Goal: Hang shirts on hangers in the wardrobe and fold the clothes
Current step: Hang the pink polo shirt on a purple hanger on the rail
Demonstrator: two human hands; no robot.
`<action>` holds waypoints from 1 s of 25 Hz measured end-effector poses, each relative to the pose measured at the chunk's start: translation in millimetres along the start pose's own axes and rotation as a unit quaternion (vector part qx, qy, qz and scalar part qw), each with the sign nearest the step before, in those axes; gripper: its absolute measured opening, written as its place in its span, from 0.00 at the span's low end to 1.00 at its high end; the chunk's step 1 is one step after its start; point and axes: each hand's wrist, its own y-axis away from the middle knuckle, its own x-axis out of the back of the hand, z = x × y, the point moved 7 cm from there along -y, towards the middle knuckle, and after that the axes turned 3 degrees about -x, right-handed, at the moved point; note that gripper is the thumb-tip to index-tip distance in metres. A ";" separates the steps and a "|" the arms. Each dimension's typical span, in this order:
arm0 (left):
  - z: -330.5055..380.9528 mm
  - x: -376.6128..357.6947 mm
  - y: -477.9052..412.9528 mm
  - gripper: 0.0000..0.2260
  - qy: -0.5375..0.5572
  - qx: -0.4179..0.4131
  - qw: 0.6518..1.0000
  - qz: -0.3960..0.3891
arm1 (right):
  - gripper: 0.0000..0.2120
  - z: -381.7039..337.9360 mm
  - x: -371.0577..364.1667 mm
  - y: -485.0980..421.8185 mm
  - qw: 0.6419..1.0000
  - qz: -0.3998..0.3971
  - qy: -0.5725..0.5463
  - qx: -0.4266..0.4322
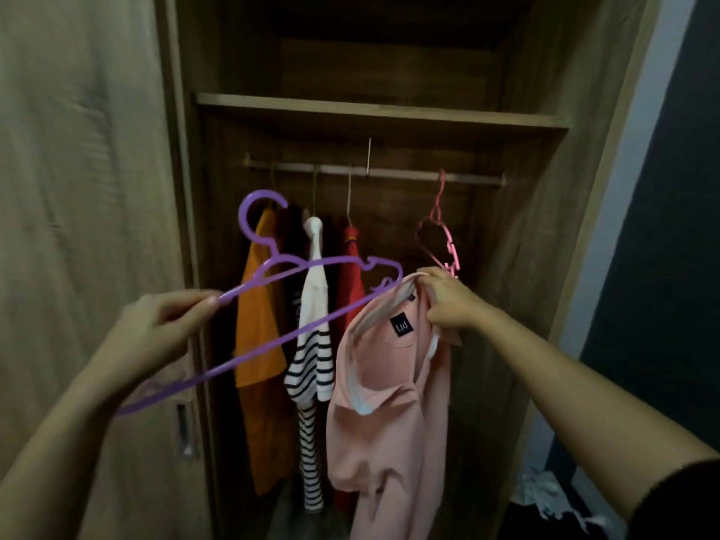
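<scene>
Purple hanger [243, 216], pinched by the left hand [156, 329], meets the shirt [389, 383] at its collar, gripped by the right hand [448, 302], centre frame; tilted so, the collar could slide off.

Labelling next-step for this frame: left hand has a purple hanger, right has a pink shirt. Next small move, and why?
Probably slide the far end of the purple plastic hanger into the neck of the pink short-sleeved shirt. Its tip sits just at the collar, which the right hand grips; the left hand holds the hanger's other arm.
</scene>
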 end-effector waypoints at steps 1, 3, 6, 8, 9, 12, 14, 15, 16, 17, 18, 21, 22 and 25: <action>-0.8 8.2 14.4 0.14 -0.001 0.000 1.000 -0.010 | 0.31 -2.1 -2.8 -0.9 1.000 -0.012 -0.007 -0.002; -1.5 8.9 28.5 0.18 -0.014 -0.020 1.000 -0.011 | 0.33 -10.4 -5.8 -0.9 1.000 -0.023 -0.012 0.008; 3.1 -21.1 26.5 0.05 -0.041 -0.047 0.998 -0.016 | 0.31 -39.7 -6.8 4.5 0.998 -0.043 0.008 0.043; 3.3 -53.2 17.3 0.10 -0.059 -0.080 0.995 -0.009 | 0.27 -69.3 -4.4 10.5 0.994 -0.038 0.012 0.100; 3.2 -69.8 14.1 0.13 -0.046 -0.090 0.995 -0.008 | 0.28 -85.6 -0.7 14.1 0.990 -0.024 0.002 0.142; 6.0 -92.7 3.8 0.19 0.005 -0.115 0.992 0.052 | 0.27 -114.2 16.9 22.0 0.971 0.088 0.095 0.201; 13.3 -85.9 -6.7 0.17 0.032 -0.134 0.986 0.090 | 0.23 -116.7 34.5 25.1 0.946 0.192 0.166 0.201; 19.4 -80.8 -11.9 0.17 0.035 -0.154 0.982 0.104 | 0.24 -116.3 42.3 26.8 0.935 0.232 0.165 0.213; 24.6 -75.8 -17.5 0.17 0.028 -0.171 0.979 0.112 | 0.24 -115.0 47.7 27.6 0.925 0.261 0.159 0.225; 29.2 -69.9 -23.9 0.17 0.005 -0.184 0.975 0.125 | 0.23 -113.3 51.7 27.3 0.918 0.284 0.152 0.231; 32.4 -64.5 -28.8 0.16 -0.047 -0.190 0.968 0.159 | 0.22 -113.2 54.7 26.6 0.918 0.291 0.143 0.228; 26.9 -61.0 -13.9 0.10 -0.135 -0.120 0.923 0.339 | 0.22 -112.6 59.7 23.1 0.920 0.303 0.118 0.219; 22.2 -71.2 -0.3 0.10 -0.125 -0.107 0.917 0.364 | 0.22 -111.6 62.5 24.3 0.918 0.314 0.109 0.215; -14.8 -145.1 23.5 0.10 -0.179 -0.028 0.962 0.205 | 0.21 -105.3 73.9 26.6 0.918 0.333 0.083 0.198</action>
